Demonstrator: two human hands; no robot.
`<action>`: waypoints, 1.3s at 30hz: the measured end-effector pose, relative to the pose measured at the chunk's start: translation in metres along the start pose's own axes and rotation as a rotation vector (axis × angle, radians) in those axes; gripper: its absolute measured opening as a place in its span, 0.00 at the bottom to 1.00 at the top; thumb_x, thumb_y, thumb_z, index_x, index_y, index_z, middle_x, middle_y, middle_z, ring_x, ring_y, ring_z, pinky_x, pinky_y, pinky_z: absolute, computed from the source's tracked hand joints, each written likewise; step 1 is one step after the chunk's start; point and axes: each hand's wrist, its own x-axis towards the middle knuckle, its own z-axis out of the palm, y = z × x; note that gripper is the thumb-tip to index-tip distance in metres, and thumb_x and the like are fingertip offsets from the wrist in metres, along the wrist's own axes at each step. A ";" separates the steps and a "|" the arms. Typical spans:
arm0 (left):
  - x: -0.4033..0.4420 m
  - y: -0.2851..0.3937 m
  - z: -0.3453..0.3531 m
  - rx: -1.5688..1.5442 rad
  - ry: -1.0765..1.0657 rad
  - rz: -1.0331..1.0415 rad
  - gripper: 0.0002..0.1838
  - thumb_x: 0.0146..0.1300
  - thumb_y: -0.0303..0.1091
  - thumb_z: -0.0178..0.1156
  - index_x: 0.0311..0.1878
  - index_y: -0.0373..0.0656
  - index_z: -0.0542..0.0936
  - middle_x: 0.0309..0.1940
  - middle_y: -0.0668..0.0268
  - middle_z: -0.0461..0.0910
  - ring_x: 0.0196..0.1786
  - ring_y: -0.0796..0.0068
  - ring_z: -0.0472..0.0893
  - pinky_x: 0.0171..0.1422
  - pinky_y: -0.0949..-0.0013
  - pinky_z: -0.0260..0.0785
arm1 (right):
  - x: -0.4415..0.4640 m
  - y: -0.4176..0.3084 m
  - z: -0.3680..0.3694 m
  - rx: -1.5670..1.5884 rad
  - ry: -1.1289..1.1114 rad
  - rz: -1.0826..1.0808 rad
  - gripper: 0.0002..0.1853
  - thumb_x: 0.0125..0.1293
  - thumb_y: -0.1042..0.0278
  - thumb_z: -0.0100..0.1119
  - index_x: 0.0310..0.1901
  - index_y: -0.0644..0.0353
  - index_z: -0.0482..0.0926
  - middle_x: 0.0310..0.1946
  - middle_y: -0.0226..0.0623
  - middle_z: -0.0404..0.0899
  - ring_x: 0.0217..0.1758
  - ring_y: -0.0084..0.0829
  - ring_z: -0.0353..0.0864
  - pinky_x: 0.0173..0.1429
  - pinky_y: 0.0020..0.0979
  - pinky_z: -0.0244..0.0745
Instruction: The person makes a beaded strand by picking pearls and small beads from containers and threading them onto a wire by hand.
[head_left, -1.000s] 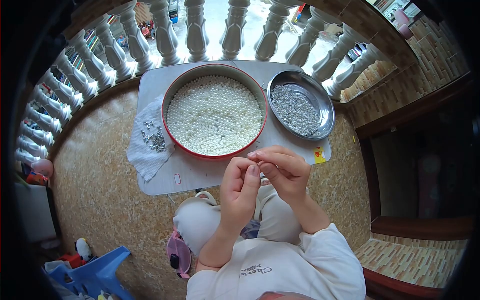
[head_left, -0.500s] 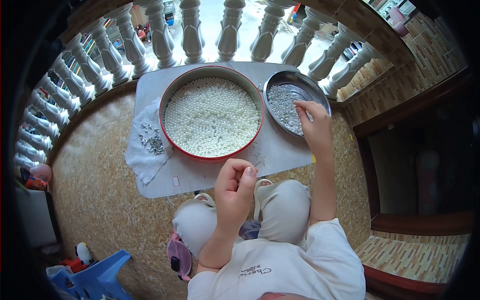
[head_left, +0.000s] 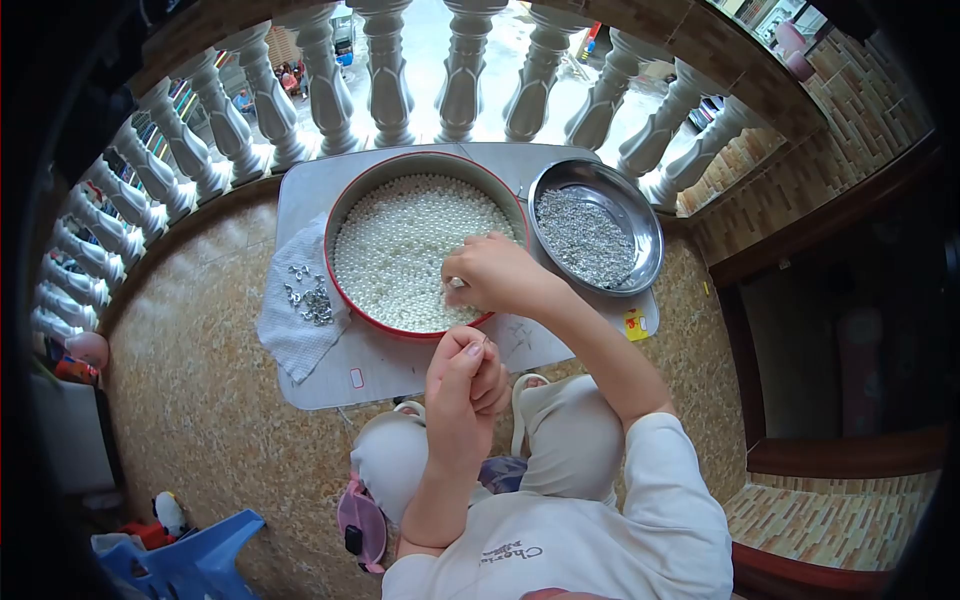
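My left hand [head_left: 465, 385] is closed in a pinch just in front of the round tin, with a thin wire pin [head_left: 487, 341] showing at the fingertips. Over the front right part of the red-rimmed tin [head_left: 335, 275], my right hand [head_left: 495, 275] reaches down with curled fingers touching the white pearl beads [head_left: 400, 240]. Whether a bead sits between those fingers is hard to make out. Small silvery pieces [head_left: 590, 240] lie in a steel bowl [head_left: 645, 210] to the right of the tin.
Both containers stand on a low pale table [head_left: 310, 180]. A white cloth [head_left: 285, 335] at its left holds several small metal findings [head_left: 316, 303]. A yellow tag [head_left: 636, 324] lies at the right edge. White balusters [head_left: 390, 90] line the far side; a blue stool [head_left: 200, 555] is at lower left.
My right hand has moved left from the steel bowl down to the pearl beads. My left hand stays pinched at the tin's front, turned slightly. The view has shifted a little.
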 end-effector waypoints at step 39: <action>-0.028 -0.005 0.026 0.643 0.086 0.405 0.04 0.63 0.27 0.56 0.33 0.40 0.73 0.24 0.74 0.73 0.22 0.89 0.60 0.24 0.85 0.52 | -0.095 -0.054 -0.023 1.740 0.446 -0.126 0.12 0.53 0.87 0.58 0.40 0.66 0.81 0.39 0.46 0.81 0.40 0.31 0.81 0.44 0.22 0.77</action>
